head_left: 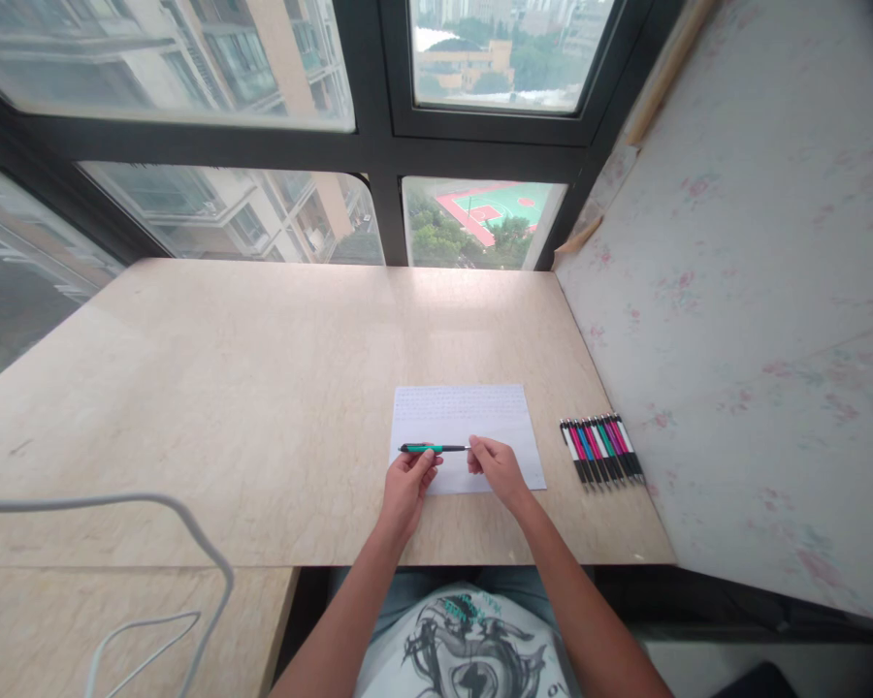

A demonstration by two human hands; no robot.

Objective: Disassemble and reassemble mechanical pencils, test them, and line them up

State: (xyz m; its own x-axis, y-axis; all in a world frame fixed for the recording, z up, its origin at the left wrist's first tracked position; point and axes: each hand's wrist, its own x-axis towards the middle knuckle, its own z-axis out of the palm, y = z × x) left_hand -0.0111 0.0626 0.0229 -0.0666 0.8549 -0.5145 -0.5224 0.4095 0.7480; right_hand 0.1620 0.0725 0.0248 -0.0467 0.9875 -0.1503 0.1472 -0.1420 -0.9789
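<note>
**Both hands on green pen, held level over the sheet**

Forearms come in from the bottom edge, bare, above a printed shirt front. White wire frame [152, 572] sits low left, nearest the lens after the arms.

Fingers: left hand [407, 482] has thumb and forefinger pinched closed on the barrel of the green pen [431, 448], near its middle, other fingers curled under. Right hand [496, 468] has its fingertips drawn together at the pen's right end, touching or gripping the tip section; too small to tell whether they clamp it or just rest on it. Neither hand is spread open.

Pen lies horizontal, spanning the two hands, just above the lower half of the paper sheet [509, 417]. Can't tell if it touches the paper. The sheet carries faint handwritten lines across its top part.

Step, as I read it: pen is being handled at one end, looks like the tip end being twisted or pulled while the left hand steadies the barrel. Judgement only. Next move would need the left grip to stay firm and the right fingers to work along the pen's axis, without bending it.

Outward: row of pens [600, 449], pink, blue and green barrels, side by side and touching, lies right of the sheet near the floral wall covering [757, 291]. Desk [225, 407] is pale marble-look stone, running up to the dark window frame [378, 145].
</note>
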